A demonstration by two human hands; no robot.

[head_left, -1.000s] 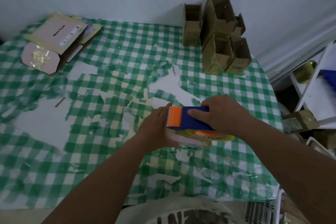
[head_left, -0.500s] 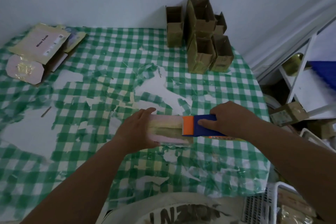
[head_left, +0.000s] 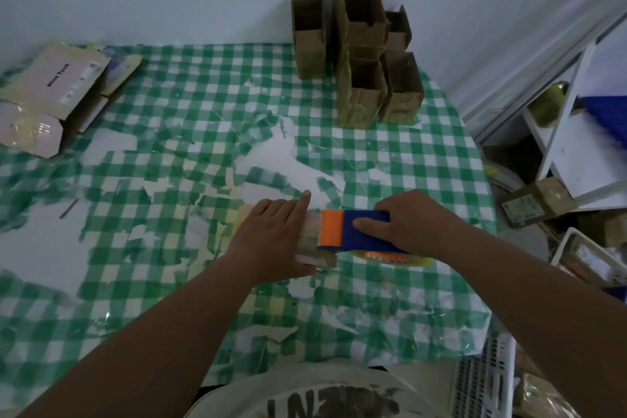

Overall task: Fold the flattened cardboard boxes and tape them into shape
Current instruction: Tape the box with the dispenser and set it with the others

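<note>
A small folded cardboard box (head_left: 310,231) lies on the green checked table (head_left: 176,132), mostly under my hands. My left hand (head_left: 271,237) rests flat on the box's left part, fingers straight, index finger pointing away. My right hand (head_left: 414,222) grips a blue and orange tape dispenser (head_left: 353,231) whose orange end lies on the box's top. The tape roll (head_left: 393,256) peeks out beneath the dispenser. A stack of flattened boxes (head_left: 54,92) lies at the table's far left.
Several assembled open brown boxes (head_left: 359,54) stand stacked against the wall at the back right. The tablecloth is torn, showing white patches. A white shelf (head_left: 570,132) and a small box (head_left: 536,202) stand to the right, and a white crate (head_left: 481,380) near my body.
The dispenser slid right along the box half a second ago, then came back left. My left hand stays pressed on the box. The camera view shifted slightly.
</note>
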